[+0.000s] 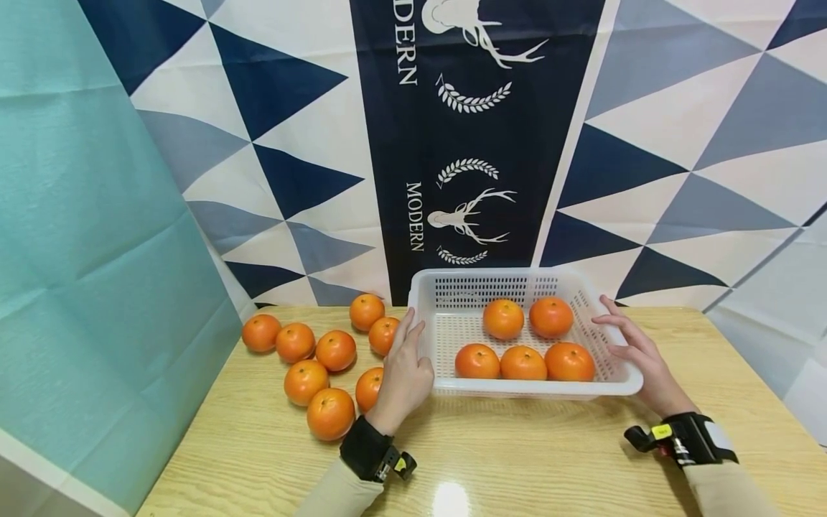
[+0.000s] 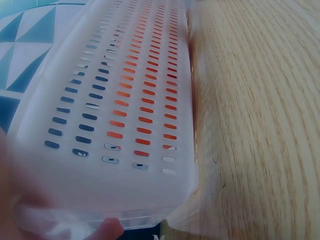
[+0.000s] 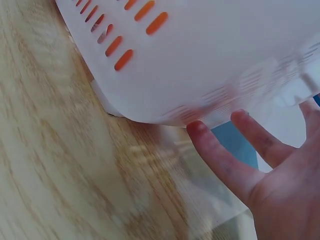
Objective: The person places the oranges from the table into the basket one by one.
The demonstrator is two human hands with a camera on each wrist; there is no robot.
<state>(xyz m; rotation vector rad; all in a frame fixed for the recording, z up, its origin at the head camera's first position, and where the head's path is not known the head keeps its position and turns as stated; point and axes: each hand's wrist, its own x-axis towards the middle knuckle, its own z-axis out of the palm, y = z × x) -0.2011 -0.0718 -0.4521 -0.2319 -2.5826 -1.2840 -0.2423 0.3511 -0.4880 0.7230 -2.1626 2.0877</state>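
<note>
A white perforated plastic basket (image 1: 452,327) is between my two hands, with several oranges (image 1: 523,362) inside, most along the near side. My left hand (image 1: 403,373) holds its left end, fingers at the rim; the left wrist view has the slotted long wall (image 2: 125,100) and a fingertip (image 2: 111,229) at the basket's end. On the right end, my right hand (image 1: 646,362) holds the rim, thumb and fingers spread over it in the head view. From the right wrist, two fingers (image 3: 215,152) reach the outer end wall from below.
Several loose oranges (image 1: 334,350) lie on the wooden table (image 1: 504,459) left of the basket, one partly hidden behind my left hand. A patterned cloth (image 1: 310,179) hangs behind the table, and a teal panel (image 1: 110,251) borders its left side.
</note>
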